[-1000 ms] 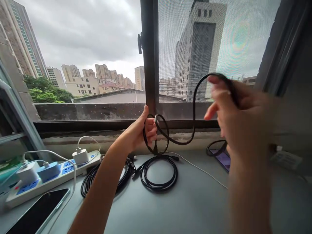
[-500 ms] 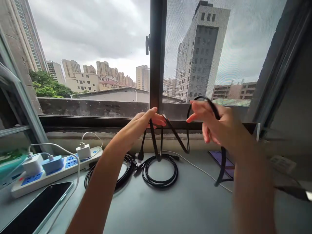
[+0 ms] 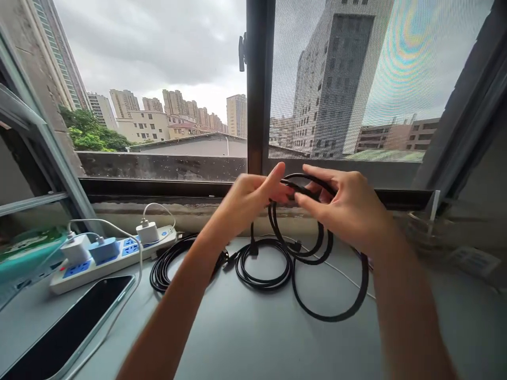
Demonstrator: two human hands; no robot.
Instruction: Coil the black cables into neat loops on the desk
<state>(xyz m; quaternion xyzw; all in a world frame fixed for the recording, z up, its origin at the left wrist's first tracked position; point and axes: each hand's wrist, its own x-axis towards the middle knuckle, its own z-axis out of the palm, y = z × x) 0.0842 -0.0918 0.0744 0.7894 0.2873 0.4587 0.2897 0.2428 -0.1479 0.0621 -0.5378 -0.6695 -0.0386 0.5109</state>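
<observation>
Above the desk, my left hand grips a black cable near the window frame, thumb raised and fingers curled round it. Close by on the right, my right hand pinches the cable's upper strands between thumb and fingers. Two smaller loops hang below the hands, and a wider loop drops lower on the right. A connector end dangles beneath my left hand. Behind it on the desk lies a coiled black cable, with a thicker black coil partly hidden by my left forearm.
A white power strip with several chargers stands on the left of the grey desk. In front of it lies a phone with a white cord beside it. A clear container stands at the right by the window.
My hands have come together; the right moved left to the loops. The hanging cable, a loose zigzag before, now forms round loops between the hands. The view has shifted slightly.
</observation>
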